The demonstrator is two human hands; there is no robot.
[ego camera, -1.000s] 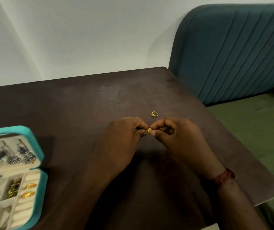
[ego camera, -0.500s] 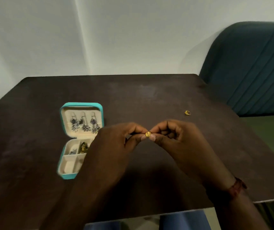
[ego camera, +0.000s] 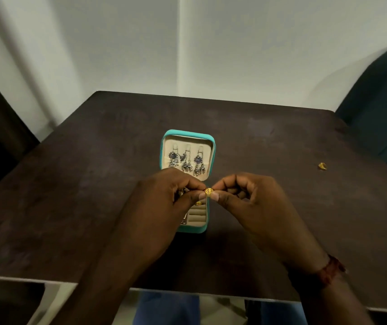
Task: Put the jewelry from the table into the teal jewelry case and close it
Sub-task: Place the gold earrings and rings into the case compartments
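Two hands [ego camera: 162, 207] [ego camera: 256, 207] pinching gold piece [ego camera: 209, 191] block teal case [ego camera: 187, 133]; loose ring [ego camera: 322, 165] right.

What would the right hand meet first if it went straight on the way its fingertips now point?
The right hand pinches the gold piece; straight on, toward the person's left, it would probably meet the left hand first, whose fingertips pinch the same piece.
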